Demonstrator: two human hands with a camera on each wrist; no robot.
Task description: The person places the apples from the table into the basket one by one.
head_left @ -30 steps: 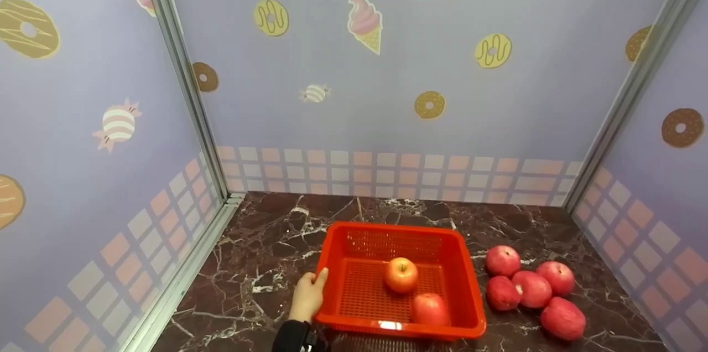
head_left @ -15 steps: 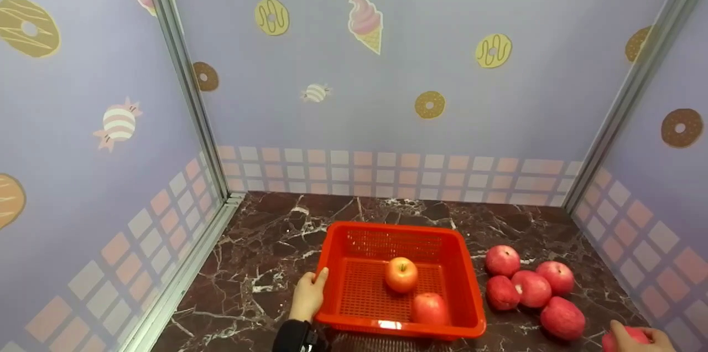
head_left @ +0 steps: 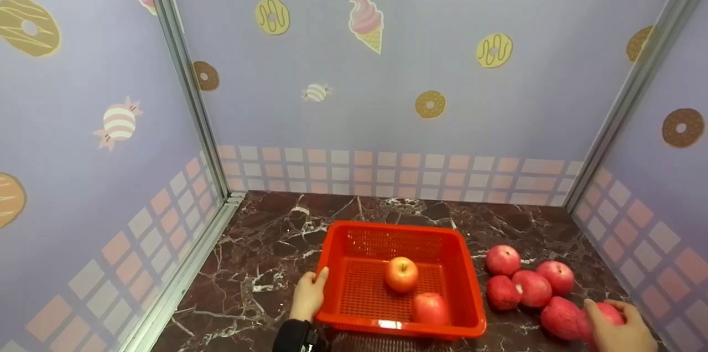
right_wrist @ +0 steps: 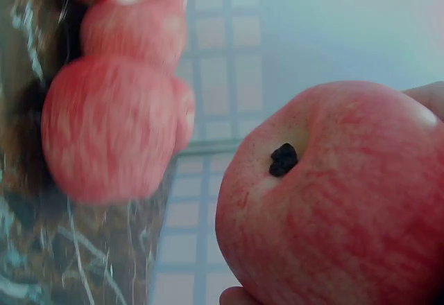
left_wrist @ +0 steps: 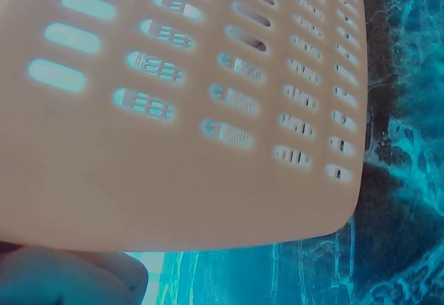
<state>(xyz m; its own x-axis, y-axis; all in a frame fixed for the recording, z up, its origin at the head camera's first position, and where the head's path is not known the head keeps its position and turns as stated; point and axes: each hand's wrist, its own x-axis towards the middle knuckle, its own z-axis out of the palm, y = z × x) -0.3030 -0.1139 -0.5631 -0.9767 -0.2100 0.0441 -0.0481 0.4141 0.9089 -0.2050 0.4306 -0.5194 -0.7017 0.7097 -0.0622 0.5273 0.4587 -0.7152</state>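
Note:
My left hand (head_left: 307, 295) grips the left rim of a red plastic basket (head_left: 327, 252), thumb on the rim. In the left wrist view the basket's slotted wall (left_wrist: 173, 187) fills most of the picture, with some fingers (left_wrist: 69, 277) below its edge. Inside the basket lie a yellow-orange apple (head_left: 402, 274) and a red apple (head_left: 430, 309). At the lower right, my right hand (head_left: 625, 332) holds another red apple (right_wrist: 333, 201) with a dark spot in its hollow. That apple is close beside the nearest apple (head_left: 562, 317) of the group on the table.
Several red apples (head_left: 532, 289) sit clustered between the basket and the right wall (head_left: 652, 202). Everything stands on a dark marbled tabletop (head_left: 260, 241). A patterned back wall (head_left: 387, 119) and a left wall (head_left: 83, 175) enclose it.
My right hand has come into view from the lower right, holding an apple, and has moved left and forward towards the apple group. The left hand and basket have stayed put.

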